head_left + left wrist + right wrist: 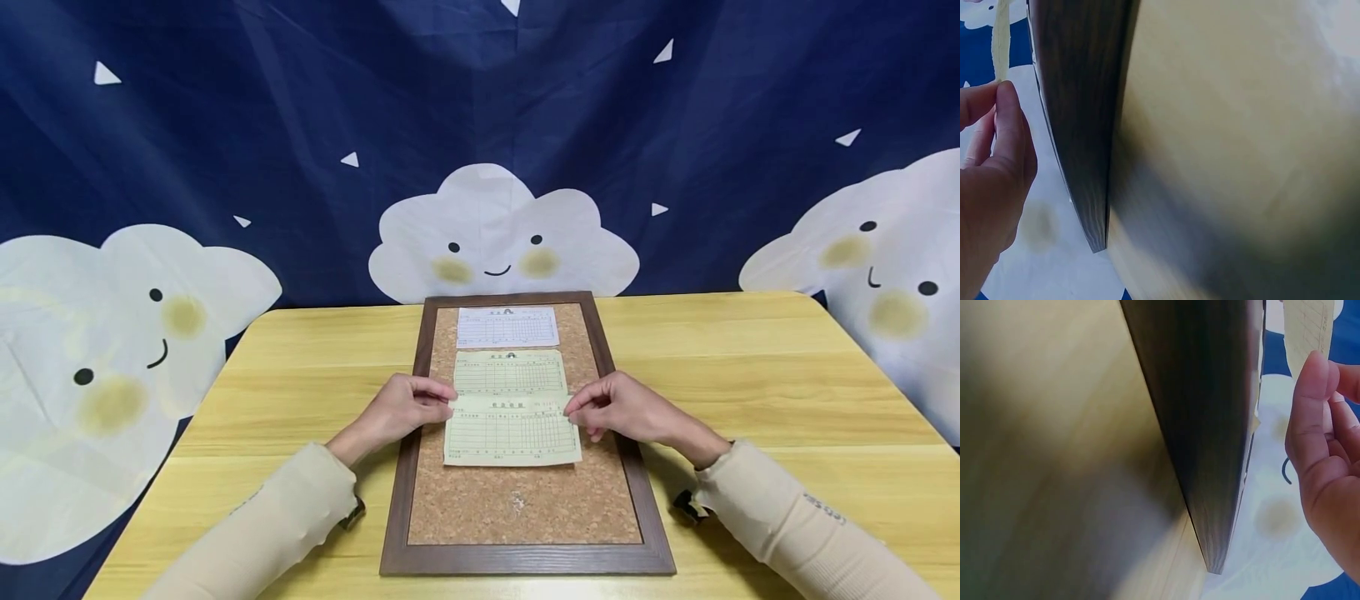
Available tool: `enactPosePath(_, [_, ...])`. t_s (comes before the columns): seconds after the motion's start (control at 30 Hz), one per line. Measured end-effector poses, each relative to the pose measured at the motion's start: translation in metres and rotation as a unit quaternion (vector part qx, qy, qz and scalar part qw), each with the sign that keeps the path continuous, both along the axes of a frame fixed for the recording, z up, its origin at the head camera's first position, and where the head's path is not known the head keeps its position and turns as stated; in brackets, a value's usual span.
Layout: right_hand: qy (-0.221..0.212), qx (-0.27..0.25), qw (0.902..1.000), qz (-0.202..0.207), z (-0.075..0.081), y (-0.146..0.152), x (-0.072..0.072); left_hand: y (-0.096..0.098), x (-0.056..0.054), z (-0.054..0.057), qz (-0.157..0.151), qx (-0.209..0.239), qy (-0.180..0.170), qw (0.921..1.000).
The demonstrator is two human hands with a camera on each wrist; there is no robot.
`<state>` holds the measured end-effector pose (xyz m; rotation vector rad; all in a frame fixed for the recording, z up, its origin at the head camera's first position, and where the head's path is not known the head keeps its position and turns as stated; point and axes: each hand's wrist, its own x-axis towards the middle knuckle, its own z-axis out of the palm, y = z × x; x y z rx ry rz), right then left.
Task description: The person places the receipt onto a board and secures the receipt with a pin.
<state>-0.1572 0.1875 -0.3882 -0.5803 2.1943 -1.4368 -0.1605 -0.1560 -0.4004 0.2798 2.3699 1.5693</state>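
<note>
A pale yellow printed form [513,435] is stretched between my two hands over a cork board [465,508]. My left hand [396,413] pinches its left edge between thumb and fingers, while my right hand [628,410] pinches the right edge. Both wrist views show the paper standing off the board where the fingertips hold it. Behind it, a second yellow form [510,372] lies on the cork, its lower part overlapped by the held sheet. Farther up is a white form [507,327] with a small dark mark at its top edge.
A dark brown wooden frame [525,558] borders the cork and lies on a light wood table [300,367]. Near the board's lower middle, a small pale patch [517,500] shows on the cork. A navy curtain [315,100] with smiling clouds hangs behind the table.
</note>
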Motion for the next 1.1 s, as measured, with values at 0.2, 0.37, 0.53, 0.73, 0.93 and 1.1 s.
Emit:
enactPosePath(0.2, [-0.001, 0.005, 1.0, 0.005, -0.001, -0.0001, -0.0006, 0.001, 0.0, -0.0001, 0.002, -0.006, -0.001, 1.0])
enactPosePath(0.37, [-0.005, 0.005, 0.9999, 0.007, -0.0022, 0.0001, -0.0007, 0.0019, 0.0001, -0.0015, -0.002, -0.008, -0.002, 1.0])
enactPosePath(0.53, [-0.007, 0.004, 0.9999, 0.009, -0.003, -0.0003, -0.0007, 0.0011, 0.0003, -0.0031, -0.009, -0.007, 0.003, 0.9999])
enactPosePath(0.73, [-0.006, 0.007, 0.9998, 0.016, -0.0039, -0.0009, -0.0003, 0.0003, 0.0015, -0.0051, -0.023, -0.014, 0.015, 0.9995])
enactPosePath(0.93, [-0.006, 0.014, 0.9996, 0.023, -0.003, -0.0014, 0.0001, 0.0005, 0.0022, -0.005, -0.027, -0.02, 0.015, 0.9993])
enactPosePath(1.1, [-0.007, 0.021, 0.9994, 0.027, -0.0018, -0.0026, 0.0003, 0.001, 0.0017, -0.0046, -0.03, -0.032, 0.021, 0.9988])
